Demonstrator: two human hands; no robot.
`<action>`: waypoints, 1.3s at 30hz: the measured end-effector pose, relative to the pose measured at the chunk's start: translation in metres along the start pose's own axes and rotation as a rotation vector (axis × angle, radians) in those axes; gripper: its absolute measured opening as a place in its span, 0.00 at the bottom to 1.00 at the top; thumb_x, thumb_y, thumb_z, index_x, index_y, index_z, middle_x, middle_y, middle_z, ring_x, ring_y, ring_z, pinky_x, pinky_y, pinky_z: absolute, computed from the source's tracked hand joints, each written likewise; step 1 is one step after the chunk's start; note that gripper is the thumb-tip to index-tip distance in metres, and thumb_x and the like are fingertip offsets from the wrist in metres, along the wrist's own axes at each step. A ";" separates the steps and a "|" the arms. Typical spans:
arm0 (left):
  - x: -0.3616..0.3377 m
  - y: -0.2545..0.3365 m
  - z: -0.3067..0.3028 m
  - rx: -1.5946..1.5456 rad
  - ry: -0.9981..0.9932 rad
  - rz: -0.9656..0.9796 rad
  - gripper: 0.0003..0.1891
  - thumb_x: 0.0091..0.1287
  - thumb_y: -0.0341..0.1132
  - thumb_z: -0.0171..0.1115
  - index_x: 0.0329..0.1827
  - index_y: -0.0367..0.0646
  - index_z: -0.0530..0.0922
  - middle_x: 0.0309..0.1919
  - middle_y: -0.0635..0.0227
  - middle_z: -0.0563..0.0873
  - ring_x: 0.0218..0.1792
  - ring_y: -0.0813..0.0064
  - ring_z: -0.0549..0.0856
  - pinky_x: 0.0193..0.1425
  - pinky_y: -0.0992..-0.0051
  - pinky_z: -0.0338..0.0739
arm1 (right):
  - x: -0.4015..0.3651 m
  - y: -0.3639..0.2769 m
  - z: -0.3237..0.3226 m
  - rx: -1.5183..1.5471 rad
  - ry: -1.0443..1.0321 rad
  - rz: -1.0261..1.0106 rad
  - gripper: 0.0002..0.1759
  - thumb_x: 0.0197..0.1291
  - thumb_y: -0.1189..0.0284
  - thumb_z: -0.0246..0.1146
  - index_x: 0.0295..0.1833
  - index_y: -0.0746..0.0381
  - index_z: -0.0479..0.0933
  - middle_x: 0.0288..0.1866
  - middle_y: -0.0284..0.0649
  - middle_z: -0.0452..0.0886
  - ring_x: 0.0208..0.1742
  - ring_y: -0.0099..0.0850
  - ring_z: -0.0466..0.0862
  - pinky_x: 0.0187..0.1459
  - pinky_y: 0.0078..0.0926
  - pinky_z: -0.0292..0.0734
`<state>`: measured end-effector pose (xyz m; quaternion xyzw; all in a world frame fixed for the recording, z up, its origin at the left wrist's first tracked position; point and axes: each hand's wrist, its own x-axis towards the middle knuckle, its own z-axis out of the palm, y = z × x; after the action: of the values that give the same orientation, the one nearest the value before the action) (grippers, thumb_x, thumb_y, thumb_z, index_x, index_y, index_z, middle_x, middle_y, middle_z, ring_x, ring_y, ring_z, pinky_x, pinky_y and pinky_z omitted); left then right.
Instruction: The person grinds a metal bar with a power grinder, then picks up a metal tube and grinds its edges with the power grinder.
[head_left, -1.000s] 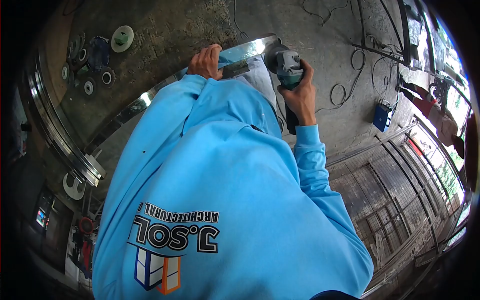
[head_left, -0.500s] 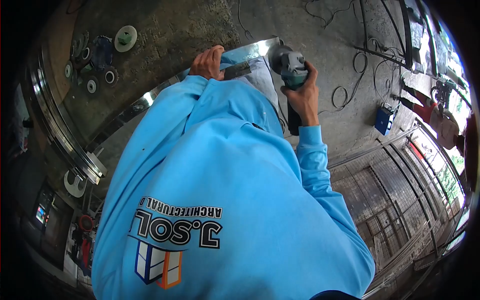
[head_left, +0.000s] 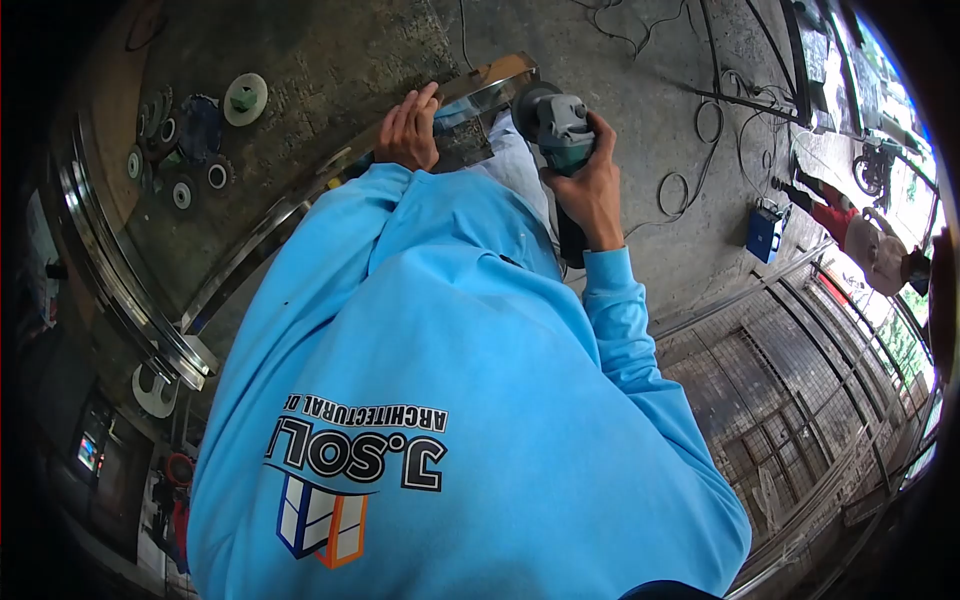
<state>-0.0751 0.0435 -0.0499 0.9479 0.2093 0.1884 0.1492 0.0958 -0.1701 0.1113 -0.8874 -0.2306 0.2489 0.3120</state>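
A long polished metal bar [head_left: 497,74] runs from the upper middle down to the lower left, its top face reflecting brown. My left hand [head_left: 408,132] is closed over it near its upper end. My right hand [head_left: 590,190] grips an angle grinder [head_left: 564,130] with a grey head and green-and-black body. The grinder's round disc [head_left: 532,106] is right beside the end of the bar. Below the bar, a pale grey-blue trouser leg [head_left: 516,160] shows between my hands.
Several grinding discs [head_left: 181,193] and a white disc with a green centre [head_left: 246,100] lie on the floor at left. Shiny metal lengths [head_left: 110,265] stretch along the left. At right are cables [head_left: 677,200], a blue box [head_left: 765,235], a metal grille [head_left: 770,370] and a person [head_left: 872,245].
The bar has tilted in my left hand, so its bright face now reflects brown. My right hand and the grinder have shifted slightly left. The person at right shows more fully.
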 end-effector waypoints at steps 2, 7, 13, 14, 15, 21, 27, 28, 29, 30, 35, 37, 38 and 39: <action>0.000 0.001 0.001 0.028 0.011 0.022 0.29 0.55 0.20 0.65 0.63 0.45 0.75 0.77 0.70 0.78 0.72 0.59 0.82 0.71 0.58 0.79 | 0.009 -0.008 0.004 0.006 -0.022 -0.006 0.57 0.45 0.75 0.80 0.79 0.51 0.57 0.62 0.60 0.84 0.59 0.62 0.88 0.62 0.53 0.85; -0.002 0.003 0.001 0.035 0.041 0.033 0.26 0.59 0.20 0.65 0.62 0.46 0.75 0.76 0.70 0.79 0.71 0.60 0.83 0.70 0.58 0.79 | 0.022 -0.015 0.010 -0.002 -0.075 -0.022 0.57 0.44 0.75 0.81 0.79 0.50 0.57 0.64 0.58 0.84 0.61 0.60 0.87 0.64 0.52 0.84; -0.001 0.004 0.001 0.027 0.069 0.046 0.23 0.63 0.20 0.64 0.61 0.46 0.75 0.74 0.70 0.82 0.70 0.59 0.84 0.68 0.58 0.81 | 0.028 -0.016 0.007 0.016 -0.050 0.053 0.57 0.43 0.75 0.82 0.79 0.51 0.58 0.63 0.60 0.84 0.60 0.60 0.88 0.63 0.49 0.85; 0.000 0.004 0.000 0.030 0.063 0.047 0.22 0.64 0.20 0.64 0.61 0.46 0.75 0.74 0.70 0.82 0.70 0.59 0.84 0.68 0.58 0.81 | 0.029 -0.015 0.007 0.022 -0.039 0.055 0.57 0.43 0.75 0.82 0.79 0.52 0.58 0.63 0.61 0.84 0.60 0.60 0.88 0.63 0.49 0.85; 0.000 0.004 -0.001 0.030 0.064 0.049 0.22 0.64 0.20 0.64 0.61 0.46 0.75 0.74 0.70 0.82 0.70 0.59 0.84 0.68 0.58 0.81 | 0.030 -0.014 0.007 0.028 -0.026 0.055 0.57 0.43 0.74 0.82 0.79 0.52 0.57 0.63 0.61 0.84 0.60 0.60 0.88 0.63 0.49 0.85; 0.001 0.009 -0.003 0.067 0.051 0.058 0.14 0.71 0.26 0.61 0.58 0.45 0.77 0.73 0.68 0.83 0.67 0.59 0.86 0.66 0.59 0.81 | 0.022 -0.012 0.008 -0.016 -0.066 -0.083 0.56 0.45 0.74 0.80 0.79 0.53 0.57 0.60 0.63 0.85 0.56 0.66 0.88 0.60 0.53 0.85; -0.001 0.007 -0.002 0.057 0.060 0.065 0.15 0.70 0.25 0.61 0.59 0.45 0.76 0.73 0.67 0.83 0.67 0.58 0.86 0.66 0.59 0.81 | 0.027 -0.011 0.011 0.028 -0.014 0.056 0.59 0.42 0.74 0.83 0.79 0.53 0.57 0.64 0.61 0.83 0.62 0.60 0.87 0.67 0.49 0.83; -0.001 0.007 -0.002 0.056 0.059 0.061 0.15 0.70 0.25 0.61 0.58 0.45 0.76 0.73 0.67 0.83 0.67 0.58 0.86 0.66 0.59 0.81 | 0.027 -0.010 0.011 0.028 -0.012 0.057 0.59 0.42 0.74 0.83 0.79 0.53 0.57 0.64 0.61 0.83 0.62 0.60 0.87 0.67 0.49 0.83; 0.000 0.007 -0.001 0.057 0.059 0.058 0.15 0.70 0.24 0.61 0.58 0.45 0.76 0.72 0.67 0.83 0.67 0.58 0.86 0.66 0.59 0.81 | 0.028 -0.007 0.012 0.033 -0.010 0.068 0.59 0.42 0.74 0.83 0.79 0.53 0.57 0.64 0.61 0.83 0.62 0.60 0.87 0.67 0.49 0.83; 0.000 0.006 -0.001 0.057 0.062 0.061 0.15 0.70 0.24 0.61 0.58 0.45 0.76 0.72 0.67 0.83 0.67 0.58 0.86 0.66 0.59 0.81 | 0.028 -0.007 0.013 0.037 -0.008 0.077 0.59 0.42 0.74 0.83 0.79 0.53 0.57 0.64 0.60 0.83 0.63 0.60 0.87 0.68 0.49 0.83; -0.002 0.008 0.003 0.026 0.036 0.022 0.25 0.59 0.20 0.68 0.60 0.47 0.74 0.74 0.69 0.81 0.72 0.58 0.82 0.69 0.56 0.81 | 0.021 -0.005 0.009 0.051 -0.026 0.002 0.59 0.42 0.74 0.83 0.79 0.55 0.57 0.64 0.60 0.83 0.62 0.60 0.87 0.67 0.48 0.83; 0.000 0.007 0.002 0.019 0.039 0.021 0.25 0.59 0.20 0.68 0.60 0.47 0.74 0.74 0.69 0.81 0.71 0.58 0.82 0.69 0.56 0.81 | 0.023 -0.006 0.013 0.063 -0.022 0.001 0.59 0.42 0.74 0.83 0.79 0.55 0.57 0.64 0.60 0.83 0.62 0.60 0.87 0.67 0.48 0.83; 0.000 0.007 0.001 0.008 0.040 0.019 0.26 0.58 0.20 0.68 0.60 0.46 0.74 0.74 0.69 0.81 0.71 0.58 0.83 0.69 0.56 0.81 | 0.024 -0.003 0.014 0.059 0.015 0.008 0.59 0.42 0.75 0.83 0.79 0.55 0.57 0.64 0.60 0.83 0.62 0.60 0.87 0.68 0.48 0.82; -0.001 0.006 0.001 0.011 0.044 0.023 0.26 0.58 0.20 0.68 0.60 0.46 0.74 0.74 0.69 0.81 0.71 0.58 0.83 0.69 0.56 0.81 | 0.024 -0.001 0.015 0.056 0.055 0.015 0.59 0.43 0.75 0.83 0.79 0.55 0.57 0.64 0.60 0.83 0.62 0.60 0.87 0.68 0.49 0.82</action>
<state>-0.0735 0.0382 -0.0486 0.9466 0.2028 0.2097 0.1370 0.1057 -0.1493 0.0946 -0.8865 -0.2082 0.2331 0.3412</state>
